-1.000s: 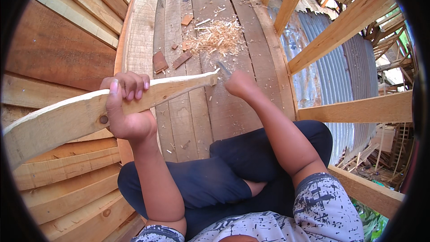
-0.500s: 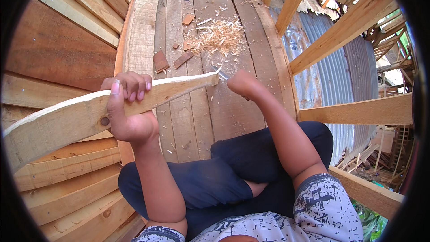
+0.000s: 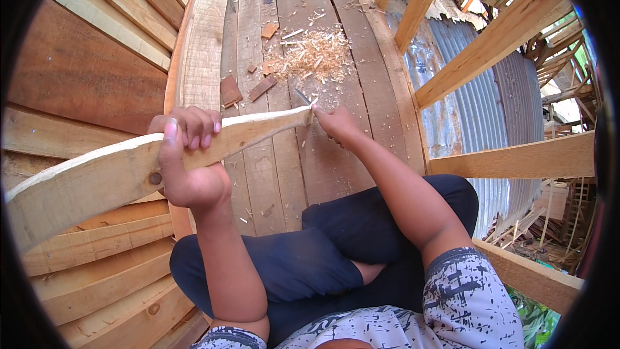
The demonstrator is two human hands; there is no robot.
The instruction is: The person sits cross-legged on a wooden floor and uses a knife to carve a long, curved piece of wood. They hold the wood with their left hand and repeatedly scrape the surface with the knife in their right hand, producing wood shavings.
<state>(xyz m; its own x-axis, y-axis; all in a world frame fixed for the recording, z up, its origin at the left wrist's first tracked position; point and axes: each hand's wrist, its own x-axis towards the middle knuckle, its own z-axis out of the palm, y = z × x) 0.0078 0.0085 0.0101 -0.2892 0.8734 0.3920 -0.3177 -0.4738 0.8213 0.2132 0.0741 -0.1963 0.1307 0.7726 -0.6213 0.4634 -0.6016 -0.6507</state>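
A long, curved wooden board [image 3: 84, 187] slants across my left side, its upper edge pale and freshly cut. My left hand [image 3: 194, 155] grips it over the top edge, fingers on the far side and thumb up along the near face. At the board's narrow right end, my right hand [image 3: 337, 125] is closed around a knife, whose handle is hidden in the fist. The short metal knife blade [image 3: 301, 96] shows just beyond the board's tip, with a pale curl of wood beside it.
Shavings [image 3: 313, 55] and reddish-brown wood pieces [image 3: 231, 90] lie on the plank floor [image 3: 329, 161] ahead. Stacked boards [image 3: 103, 242] line the left. Wooden rails [image 3: 516, 157] stand at right, with corrugated metal sheets [image 3: 475, 84] beyond. My bent legs are below.
My right hand with the knife has moved left and slightly inward, bringing the fist up to the board's tip. The left hand and board stay almost in place.
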